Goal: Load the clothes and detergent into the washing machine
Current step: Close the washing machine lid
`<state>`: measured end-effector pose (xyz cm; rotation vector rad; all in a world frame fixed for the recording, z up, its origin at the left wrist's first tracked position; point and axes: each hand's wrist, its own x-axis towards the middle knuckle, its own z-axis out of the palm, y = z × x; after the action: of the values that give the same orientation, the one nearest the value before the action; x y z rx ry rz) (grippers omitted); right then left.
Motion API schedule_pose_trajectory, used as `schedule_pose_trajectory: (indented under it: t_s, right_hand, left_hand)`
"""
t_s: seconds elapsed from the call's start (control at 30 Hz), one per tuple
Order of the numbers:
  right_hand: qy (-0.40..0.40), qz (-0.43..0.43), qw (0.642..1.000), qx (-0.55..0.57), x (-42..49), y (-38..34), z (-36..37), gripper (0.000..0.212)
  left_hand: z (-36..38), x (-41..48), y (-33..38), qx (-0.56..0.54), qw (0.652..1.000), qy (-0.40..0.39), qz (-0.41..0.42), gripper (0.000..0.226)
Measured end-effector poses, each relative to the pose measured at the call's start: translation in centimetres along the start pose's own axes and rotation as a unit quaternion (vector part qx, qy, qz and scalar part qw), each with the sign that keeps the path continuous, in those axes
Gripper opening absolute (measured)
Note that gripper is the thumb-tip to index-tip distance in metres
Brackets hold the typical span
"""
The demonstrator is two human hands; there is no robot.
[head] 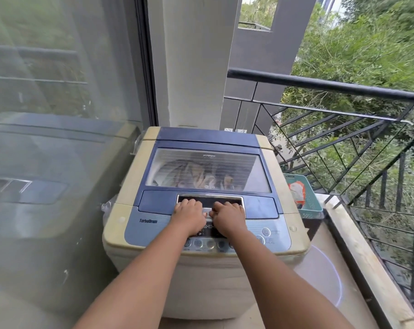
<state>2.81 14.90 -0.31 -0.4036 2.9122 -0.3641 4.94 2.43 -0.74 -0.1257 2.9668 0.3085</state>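
A balcony in daylight: a glass sliding door [58, 91] stood left, a white pillar [196, 60] far behind, a black metal railing [343, 119] right, green trees [372, 43] beyond.

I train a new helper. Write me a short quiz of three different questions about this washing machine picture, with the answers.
1. True or false: the lid of the washing machine is open.
2. Where do both hands rest? A) on the railing B) at the lid handle recess C) in the basket
3. What shows through the lid window?

Key
1. False; it lies shut.
2. B: the left hand and right hand sit at the recess.
3. Clothes in the drum.
The green basket stands on the right.
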Motion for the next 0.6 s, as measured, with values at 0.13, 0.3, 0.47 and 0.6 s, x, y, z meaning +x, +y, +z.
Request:
schedule_pose_trajectory:
  t_s: [0.13,0.3,0.47,0.6]
  right_hand:
    - [0.007,-0.021,1.0,0.011,0.1,0.7,0.4,0.032]
    - [0.022,-0.112,0.993,0.032,-1.1,2.7,0.9,0.043]
    - [0.025,-0.136,0.989,0.046,-3.3,4.5,1.3,0.058]
    - [0.048,-0.133,0.988,0.065,-5.3,6.8,1.6,0.046]
  left_hand:
    - [0.5,-0.6,-0.2,-0.002,0.999,0.029,0.014,0.034]
    - [1.4,-1.5,-0.9,-0.019,0.995,0.083,0.05,0.045]
    - [2.3,-3.0,-1.3,-0.007,0.994,0.085,0.062,0.076]
    - [2.8,-4.3,-1.7,0.0,0.993,0.086,0.076,0.102]
